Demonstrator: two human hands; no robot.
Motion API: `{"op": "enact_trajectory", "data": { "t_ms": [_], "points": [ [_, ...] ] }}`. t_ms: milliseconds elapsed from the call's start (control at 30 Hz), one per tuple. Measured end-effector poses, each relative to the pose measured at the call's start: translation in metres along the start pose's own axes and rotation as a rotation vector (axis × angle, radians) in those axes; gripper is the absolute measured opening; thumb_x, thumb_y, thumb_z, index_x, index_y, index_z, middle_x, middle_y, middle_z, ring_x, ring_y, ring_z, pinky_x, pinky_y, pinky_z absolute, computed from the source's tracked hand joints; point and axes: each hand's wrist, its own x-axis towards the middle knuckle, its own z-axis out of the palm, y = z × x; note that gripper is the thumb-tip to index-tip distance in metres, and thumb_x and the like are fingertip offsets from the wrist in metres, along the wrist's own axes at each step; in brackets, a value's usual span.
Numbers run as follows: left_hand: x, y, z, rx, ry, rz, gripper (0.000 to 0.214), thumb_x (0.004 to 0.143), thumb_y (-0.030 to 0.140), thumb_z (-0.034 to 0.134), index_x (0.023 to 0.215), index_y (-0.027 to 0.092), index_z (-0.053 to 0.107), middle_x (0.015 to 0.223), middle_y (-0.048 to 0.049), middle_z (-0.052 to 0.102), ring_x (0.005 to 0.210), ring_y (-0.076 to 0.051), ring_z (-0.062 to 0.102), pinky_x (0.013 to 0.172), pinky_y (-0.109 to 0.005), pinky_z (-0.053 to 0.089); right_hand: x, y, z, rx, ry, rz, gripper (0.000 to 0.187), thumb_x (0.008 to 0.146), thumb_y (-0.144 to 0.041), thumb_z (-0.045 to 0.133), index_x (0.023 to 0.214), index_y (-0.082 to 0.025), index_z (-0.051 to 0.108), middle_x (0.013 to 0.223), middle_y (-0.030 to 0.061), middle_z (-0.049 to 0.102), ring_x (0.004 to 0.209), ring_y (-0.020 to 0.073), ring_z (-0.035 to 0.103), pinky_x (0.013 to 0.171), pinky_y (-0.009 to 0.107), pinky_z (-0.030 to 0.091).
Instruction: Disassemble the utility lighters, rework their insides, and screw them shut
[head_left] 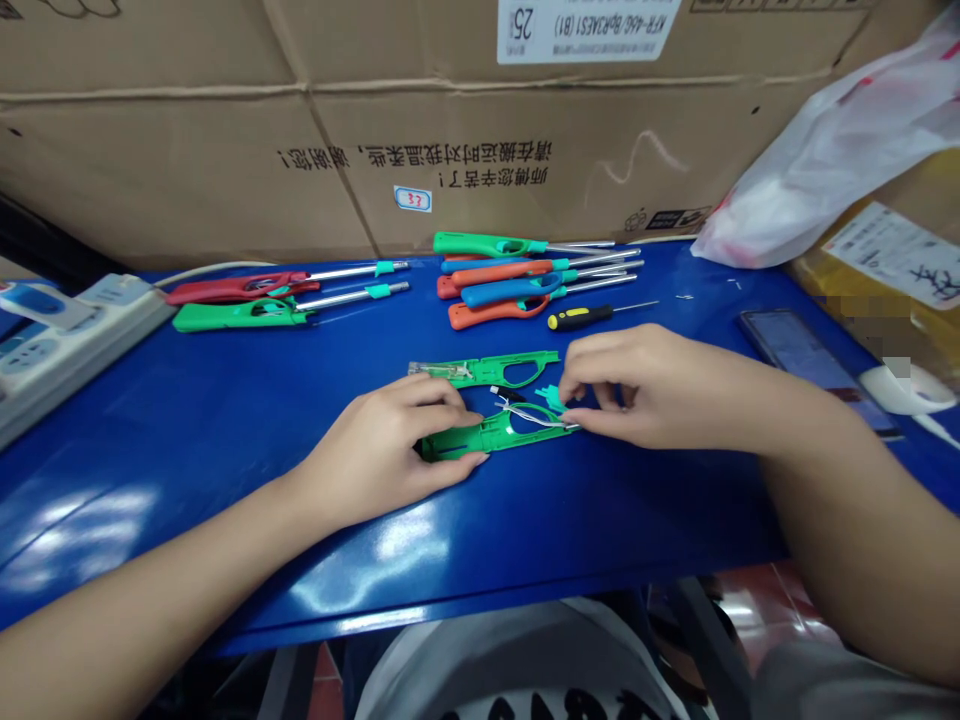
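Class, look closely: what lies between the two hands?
In the head view: parts of the near green shell and far green shell, white wires, a black piece, and a teal piece at the right hand.

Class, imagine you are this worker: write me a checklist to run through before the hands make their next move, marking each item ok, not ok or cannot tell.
1. Left hand steadying the lower green half: ok, thumb and fingers lie across it.
2. Right hand's hold: cannot tell; its fingertips are by the teal piece, but what they pinch is unclear.
3. Upper green half apart from the lower one: ok, it lies beyond it on the table.
4. White wires clear of the loop opening: not ok, they run across it.
5. Screwdriver out of both hands: ok, it lies beyond the right hand.
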Motion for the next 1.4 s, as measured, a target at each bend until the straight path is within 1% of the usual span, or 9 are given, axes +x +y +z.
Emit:
{"op": "enact_trajectory", "data": {
  "t_ms": [100,267,467,633,833,933,1033,1200,1400],
  "points": [
    [0.001,0.001,0.0,-0.002,0.012,-0.003,0.022,0.088,0.031,0.076,0.107,0.018,0.08,0.101,-0.0058,0.074,0.092,-0.022,0.071,0.097,-0.042,0.056,0.004,-0.006,0.01,0.008,-0.009,-0.007,0.009,0.094,-0.023,0.063,0.089,-0.017,0.068,0.09,0.0031,0.064,0.069,0.0125,0.056,0.061,0.026,0.04],
    [0.001,0.001,0.0,-0.003,0.012,-0.009,0.022,0.088,0.03,0.076,0.106,0.019,0.079,0.101,-0.0054,0.074,0.092,-0.022,0.071,0.096,-0.041,0.057,0.007,-0.006,0.019,0.07,-0.048,-0.021,0.012,0.094,-0.012,0.056,0.086,-0.018,0.064,0.09,0.0024,0.064,0.077,0.0139,0.058,0.068,0.026,0.041],
    [0.0,0.0,0.0,0.001,0.011,0.002,0.022,0.089,0.032,0.077,0.107,0.019,0.079,0.101,-0.0049,0.073,0.092,-0.021,0.07,0.092,-0.039,0.057,0.007,-0.005,0.017,0.111,-0.059,0.01,0.015,0.093,-0.009,0.053,0.085,-0.018,0.061,0.088,0.0012,0.064,0.077,0.0134,0.057,0.07,0.026,0.042],
    [-0.001,0.0,0.001,0.009,0.011,0.007,0.023,0.089,0.033,0.077,0.107,0.019,0.078,0.101,-0.0049,0.073,0.092,-0.021,0.07,0.091,-0.038,0.057,0.007,-0.005,0.014,0.146,-0.087,0.039,0.014,0.09,-0.008,0.054,0.085,-0.019,0.061,0.088,-0.0001,0.064,0.072,0.0114,0.055,0.066,0.025,0.042],
    [-0.001,0.0,0.0,0.005,0.009,0.013,0.023,0.089,0.034,0.077,0.108,0.02,0.077,0.101,-0.0044,0.073,0.092,-0.021,0.071,0.092,-0.038,0.058,0.006,-0.003,0.014,0.189,-0.125,0.11,0.006,0.092,-0.019,0.057,0.093,-0.02,0.062,0.087,-0.0013,0.062,0.062,0.0098,0.054,0.057,0.024,0.042],
    [0.0,0.002,-0.001,-0.001,-0.013,-0.014,0.028,0.089,0.033,0.075,0.114,0.02,0.073,0.107,-0.0049,0.074,0.098,-0.023,0.071,0.091,-0.039,0.059,0.006,-0.004,0.014,0.181,-0.119,0.102,0.005,0.092,-0.02,0.057,0.092,-0.02,0.062,0.086,-0.001,0.062,0.063,0.0099,0.055,0.058,0.025,0.043],
    [0.0,0.006,0.0,0.016,-0.026,-0.054,0.041,0.088,0.032,0.074,0.126,0.019,0.066,0.121,-0.008,0.071,0.104,-0.025,0.071,0.086,-0.038,0.061,0.007,-0.005,0.015,0.171,-0.104,0.086,0.006,0.093,-0.022,0.058,0.094,-0.02,0.064,0.087,-0.0005,0.062,0.064,0.0101,0.055,0.06,0.025,0.042],
    [-0.002,0.006,0.004,0.062,-0.04,0.0,0.059,0.092,0.033,0.068,0.147,0.017,0.051,0.141,-0.0134,0.062,0.125,-0.029,0.065,0.1,-0.044,0.06,0.009,-0.006,0.02,0.126,-0.098,0.04,0.015,0.097,-0.033,0.062,0.092,-0.019,0.065,0.084,0.0,0.062,0.066,0.0118,0.053,0.062,0.027,0.038],
    [-0.003,0.003,0.005,0.084,-0.06,0.012,0.06,0.095,0.035,0.063,0.151,0.016,0.048,0.147,-0.0166,0.056,0.13,-0.032,0.062,0.104,-0.048,0.059,0.01,-0.007,0.02,0.158,-0.09,0.041,0.007,0.095,-0.017,0.054,0.091,-0.02,0.06,0.088,-0.0006,0.064,0.072,0.012,0.054,0.065,0.025,0.038]
  ]
}}
